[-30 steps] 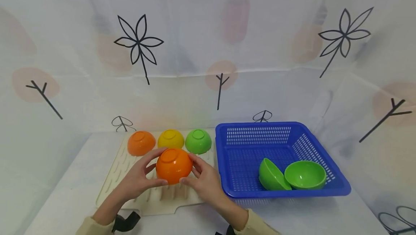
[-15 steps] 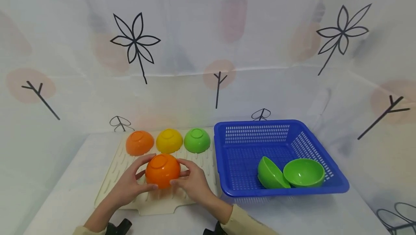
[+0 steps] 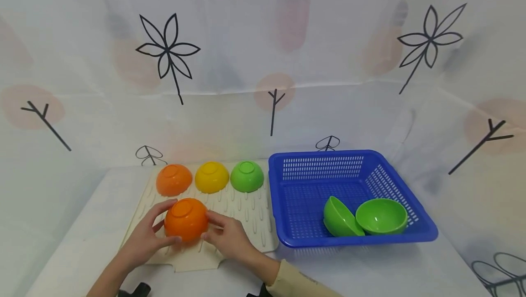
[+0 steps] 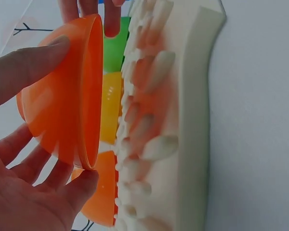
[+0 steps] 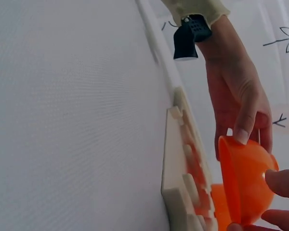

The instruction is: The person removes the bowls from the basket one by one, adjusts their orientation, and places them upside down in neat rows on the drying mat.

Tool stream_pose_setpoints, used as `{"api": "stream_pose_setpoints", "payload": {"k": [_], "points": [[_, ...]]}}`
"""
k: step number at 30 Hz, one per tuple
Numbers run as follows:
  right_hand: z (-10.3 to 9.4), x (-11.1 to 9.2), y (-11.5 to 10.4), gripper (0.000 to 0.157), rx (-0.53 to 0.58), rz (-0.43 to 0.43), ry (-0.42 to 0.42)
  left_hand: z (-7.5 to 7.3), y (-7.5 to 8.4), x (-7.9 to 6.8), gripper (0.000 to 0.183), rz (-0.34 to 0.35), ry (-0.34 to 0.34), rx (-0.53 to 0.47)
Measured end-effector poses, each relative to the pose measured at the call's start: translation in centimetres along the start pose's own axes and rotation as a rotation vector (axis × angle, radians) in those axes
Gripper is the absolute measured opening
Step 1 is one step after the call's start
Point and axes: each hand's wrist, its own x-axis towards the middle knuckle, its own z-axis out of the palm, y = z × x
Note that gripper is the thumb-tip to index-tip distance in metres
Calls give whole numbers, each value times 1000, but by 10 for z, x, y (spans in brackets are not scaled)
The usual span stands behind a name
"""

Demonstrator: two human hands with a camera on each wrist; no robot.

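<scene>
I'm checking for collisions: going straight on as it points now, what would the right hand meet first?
The right hand would first meet the held orange bowl, which it seems to be touching, though depth is unclear.

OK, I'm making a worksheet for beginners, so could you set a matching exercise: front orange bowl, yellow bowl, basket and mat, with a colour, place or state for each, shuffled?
Column 1
1. front orange bowl
2. yellow bowl
3. basket
4. mat

Column 2
A. blue, with holes in its walls
B. upside down on the mat
C. cream, with raised ridges
D. held by left hand and right hand

Pairs: 1-D, 2-B, 3-A, 4-C
</scene>
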Motion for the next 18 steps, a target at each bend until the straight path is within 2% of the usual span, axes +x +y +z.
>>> {"api": "stream_pose_setpoints", "payload": {"k": [7,10,14,18], "points": [[11,5,-1,58,-80,76,-89,-4,-9,1,92,-12,-16,-1],[16,8,-2,61,-112,93,-122,-5,-10,1,94,-62,-16,-13],[25,12,-3,62,-133,77,-163,-7,-8,3,101,-162,19,-20],[32,18,-4,62,-161,41,-201,-11,-8,6,106,-201,68,-10]]}}
